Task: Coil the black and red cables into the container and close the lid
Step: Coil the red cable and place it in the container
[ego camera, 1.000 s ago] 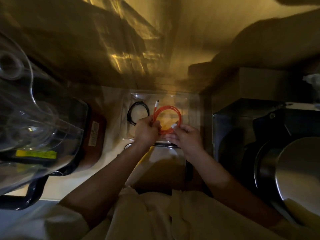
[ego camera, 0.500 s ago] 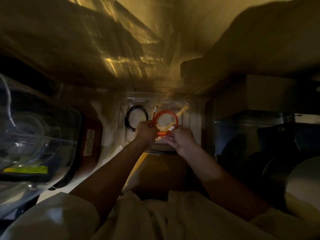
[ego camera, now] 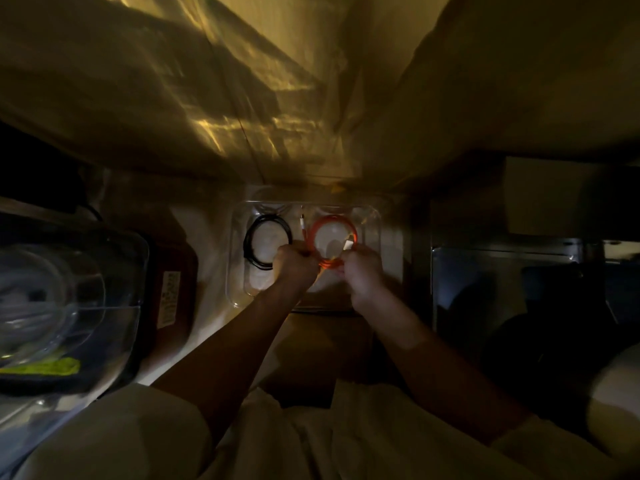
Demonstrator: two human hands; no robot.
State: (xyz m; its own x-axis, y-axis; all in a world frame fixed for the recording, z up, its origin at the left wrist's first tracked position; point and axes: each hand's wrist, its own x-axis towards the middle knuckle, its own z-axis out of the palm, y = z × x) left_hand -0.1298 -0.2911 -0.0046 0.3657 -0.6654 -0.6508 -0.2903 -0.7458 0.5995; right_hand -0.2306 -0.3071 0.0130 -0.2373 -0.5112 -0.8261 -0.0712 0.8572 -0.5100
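Note:
A clear plastic container (ego camera: 237,216) lies on the pale counter in dim light. A black cable (ego camera: 250,237) sits coiled in its left half. The red cable (ego camera: 329,221) forms a tight ring over the right half. My left hand (ego camera: 296,261) pinches the ring's near-left side, and one white-tipped end sticks up beside it. My right hand (ego camera: 360,271) holds the ring's near-right side, with the other white plug (ego camera: 348,244) at its fingertips. I cannot make out a lid in this light.
A clear lidded tub (ego camera: 69,299) with a yellow label stands at the left, beside a dark red object with a white label (ego camera: 169,299). A dark metal appliance (ego camera: 502,278) fills the right. A wall rises right behind the container.
The red ring has been drawn tighter and lowered over the container's right half. Both hands stayed on it, and the camera shifted so the scene looks darker.

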